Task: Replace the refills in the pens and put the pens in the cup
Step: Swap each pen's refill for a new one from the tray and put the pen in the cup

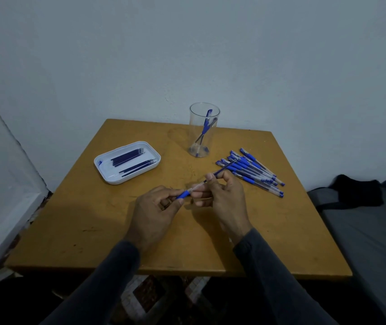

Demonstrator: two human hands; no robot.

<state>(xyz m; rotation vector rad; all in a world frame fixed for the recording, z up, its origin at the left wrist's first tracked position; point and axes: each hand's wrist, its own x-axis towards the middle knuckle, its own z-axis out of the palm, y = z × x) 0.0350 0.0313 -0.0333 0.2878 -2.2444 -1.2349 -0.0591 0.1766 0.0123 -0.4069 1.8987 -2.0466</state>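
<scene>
Over the middle of the table I hold one clear pen barrel with a blue grip (183,194). My left hand (157,212) pinches it at the blue grip end. My right hand (220,195) pinches a dark blue refill (222,171) that sticks out of the barrel toward the far right. A clear plastic cup (203,146) stands at the table's far side with one blue pen (205,125) leaning inside. Several blue pens (255,172) lie in a pile to the right of the cup. A white tray (107,175) on the left holds several dark refills (132,160).
The wooden table (140,242) stands against a pale wall. A grey seat with a black cloth (358,191) lies just off the table's right edge. A white panel (6,184) stands to the left.
</scene>
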